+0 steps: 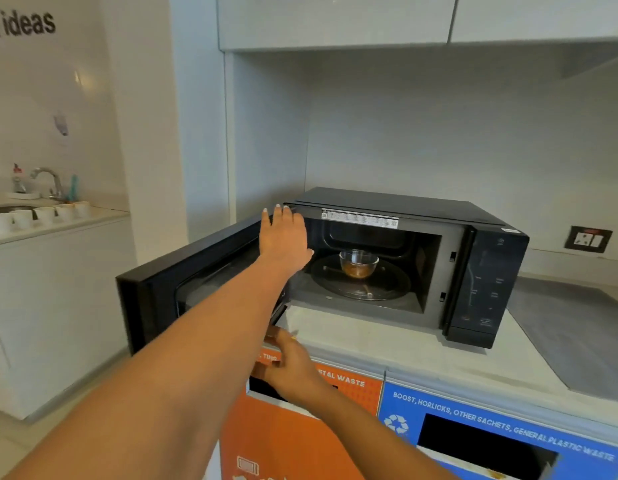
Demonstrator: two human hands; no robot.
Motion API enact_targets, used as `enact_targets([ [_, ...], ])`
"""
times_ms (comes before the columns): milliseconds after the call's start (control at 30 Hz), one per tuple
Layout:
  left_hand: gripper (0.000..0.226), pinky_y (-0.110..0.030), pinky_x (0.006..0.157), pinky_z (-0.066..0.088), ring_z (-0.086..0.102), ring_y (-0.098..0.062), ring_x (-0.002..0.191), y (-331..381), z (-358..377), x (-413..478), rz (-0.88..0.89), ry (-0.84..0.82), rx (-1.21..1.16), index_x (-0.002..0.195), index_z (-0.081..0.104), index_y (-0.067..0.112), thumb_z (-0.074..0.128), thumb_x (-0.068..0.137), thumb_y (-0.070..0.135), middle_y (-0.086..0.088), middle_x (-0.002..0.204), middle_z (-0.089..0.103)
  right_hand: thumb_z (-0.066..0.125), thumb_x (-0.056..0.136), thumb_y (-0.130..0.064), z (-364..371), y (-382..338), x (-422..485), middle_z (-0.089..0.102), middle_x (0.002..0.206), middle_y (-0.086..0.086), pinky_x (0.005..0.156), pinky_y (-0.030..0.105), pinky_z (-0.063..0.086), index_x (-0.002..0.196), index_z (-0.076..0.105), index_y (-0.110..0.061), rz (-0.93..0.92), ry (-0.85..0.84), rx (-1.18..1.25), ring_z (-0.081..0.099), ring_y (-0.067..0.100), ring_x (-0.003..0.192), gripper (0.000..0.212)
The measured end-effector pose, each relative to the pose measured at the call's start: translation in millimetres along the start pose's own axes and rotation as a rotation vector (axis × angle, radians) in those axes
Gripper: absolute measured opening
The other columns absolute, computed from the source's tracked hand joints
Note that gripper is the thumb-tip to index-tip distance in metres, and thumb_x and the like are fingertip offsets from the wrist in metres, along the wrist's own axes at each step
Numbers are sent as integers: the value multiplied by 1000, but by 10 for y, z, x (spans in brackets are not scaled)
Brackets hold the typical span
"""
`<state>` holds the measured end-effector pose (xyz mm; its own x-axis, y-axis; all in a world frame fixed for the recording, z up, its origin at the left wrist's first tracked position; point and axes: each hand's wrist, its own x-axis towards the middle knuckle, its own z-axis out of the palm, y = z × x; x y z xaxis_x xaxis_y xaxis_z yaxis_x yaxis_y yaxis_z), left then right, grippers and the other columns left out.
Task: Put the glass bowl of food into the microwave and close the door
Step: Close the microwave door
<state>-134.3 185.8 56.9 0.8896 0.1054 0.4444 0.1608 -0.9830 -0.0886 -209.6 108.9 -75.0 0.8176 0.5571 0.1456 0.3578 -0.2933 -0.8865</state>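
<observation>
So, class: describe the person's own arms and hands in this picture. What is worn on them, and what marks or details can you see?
Both forearms are bare: no sleeves, watch or bracelet show. The left hand has pale, light-coloured nails visible at the fingertips. The right hand has a small yellowish glint near its fingers, perhaps a ring, too small to tell. No gloves on either hand.

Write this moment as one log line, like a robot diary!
glass bowl: inside microwave, on turntable | door: open | left hand: open, at door's top edge | right hand: low, by counter edge
</observation>
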Motion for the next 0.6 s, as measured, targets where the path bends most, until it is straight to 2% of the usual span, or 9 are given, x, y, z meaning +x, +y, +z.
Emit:
enact_targets([
  [100, 82, -53, 116, 7, 12, -34, 146, -135, -126, -85, -107, -61, 53, 147, 16, 2, 49, 89, 50, -21, 156, 16, 69, 71, -41, 162, -152, -64, 52, 131, 5, 102, 45, 44, 127, 44, -22, -36, -35, -35, 48, 15, 116, 64],
  [167, 81, -54, 115, 10, 20, -36, 143, -240, -182, -136, -178, -88, 76, 146, 21, 1, 48, 89, 52, -23, 153, 24, 69, 74, -37, 220, -237, -108, 54, 127, 7, 102, 43, 44, 126, 46, -19, -68, -52, -36, 50, 14, 110, 60],
  [233, 80, -56, 114, 16, 30, -38, 138, -326, -234, -185, -264, -151, 70, 143, 28, 2, 49, 87, 55, -22, 148, 35, 69, 75, -33, 264, -268, -127, 53, 130, 4, 104, 40, 43, 127, 45, -18, -92, -66, -17, 49, 15, 119, 59],
  [300, 80, -55, 111, 25, 39, -39, 132, -393, -263, -230, -331, -229, 48, 140, 34, 4, 52, 84, 58, -20, 142, 43, 68, 74, -37, 325, -309, -153, 50, 134, 3, 106, 41, 40, 130, 43, -19, -118, -80, -27, 46, 17, 124, 64],
  [433, 66, -43, 98, 43, 53, -31, 117, -495, -342, -296, -274, -287, -14, 128, 50, 8, 56, 83, 55, -12, 128, 56, 64, 65, -55, 419, -356, -207, 48, 134, 1, 106, 44, 40, 131, 39, -23, -131, -87, -34, 45, 18, 125, 77],
  [500, 64, -39, 95, 45, 53, -30, 119, -526, -419, -318, -247, -325, -49, 129, 51, 7, 55, 85, 54, -11, 131, 55, 65, 68, -52, 435, -355, -240, 45, 137, 1, 107, 45, 39, 133, 35, -24, -143, -83, -29, 42, 18, 128, 77],
  [600, 68, -38, 101, 41, 46, -30, 128, -486, -524, -345, -241, -387, -51, 137, 43, 8, 51, 88, 54, -12, 142, 46, 67, 70, -50, 418, -315, -300, 41, 141, -1, 107, 40, 39, 135, 32, -27, -168, -39, 6, 40, 16, 130, 77],
])
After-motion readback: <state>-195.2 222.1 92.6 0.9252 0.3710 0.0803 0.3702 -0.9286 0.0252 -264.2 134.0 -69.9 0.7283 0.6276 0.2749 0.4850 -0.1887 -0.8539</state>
